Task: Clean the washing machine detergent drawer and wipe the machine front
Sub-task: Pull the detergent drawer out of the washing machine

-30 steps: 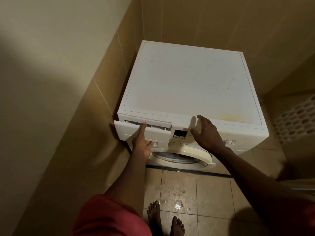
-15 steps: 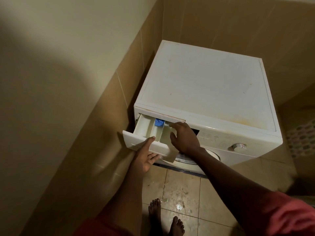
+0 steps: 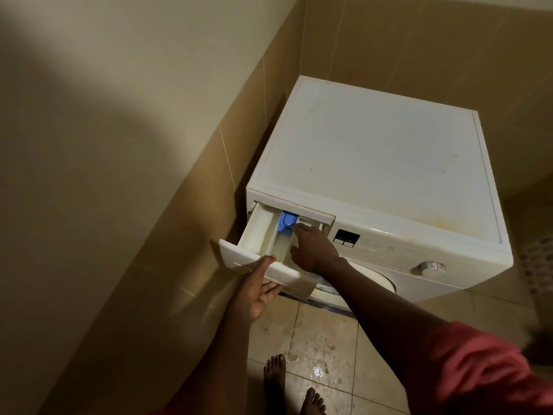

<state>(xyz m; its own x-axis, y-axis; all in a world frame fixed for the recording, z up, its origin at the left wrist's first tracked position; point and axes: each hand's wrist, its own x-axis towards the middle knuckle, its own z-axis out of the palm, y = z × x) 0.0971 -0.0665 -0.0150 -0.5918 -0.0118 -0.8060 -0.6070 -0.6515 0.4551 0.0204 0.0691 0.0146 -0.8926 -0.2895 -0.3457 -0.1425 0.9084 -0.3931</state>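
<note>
Detergent drawer (image 3: 269, 244) sticks most of the way out of the washing machine (image 3: 374, 163), sitting between the two hands. Left hand (image 3: 257, 292) holds the drawer's front panel, thumb on its top edge and fingers underneath, so it pinches the panel. Right hand (image 3: 311, 247) is palm-down inside the drawer with fingers stretched forward. Its tips are at the blue insert (image 3: 286, 223) ahead of it. Cannot tell if they press it or only touch. No cloth or sponge in either hand.

Risks, as judged:
- The drawer probably needs the blue insert pushed down to come free. If the left hand yanks before it gives, the runners or the panel could crack.
- If it frees suddenly, the back end may drop, since the left hand supports the front only. Leftover water or detergent sludge could spill.
- The floor (image 3: 317, 348) below the hands looks wet and shiny, and bare feet (image 3: 275, 375) stand on it. A hard pull brings a slip risk.
- The right hand's fingers sit close under the housing lip and could get nipped if the drawer slides back in.
- The door (image 3: 368, 280) is right under the right forearm, and a dropped drawer could knock it
</note>
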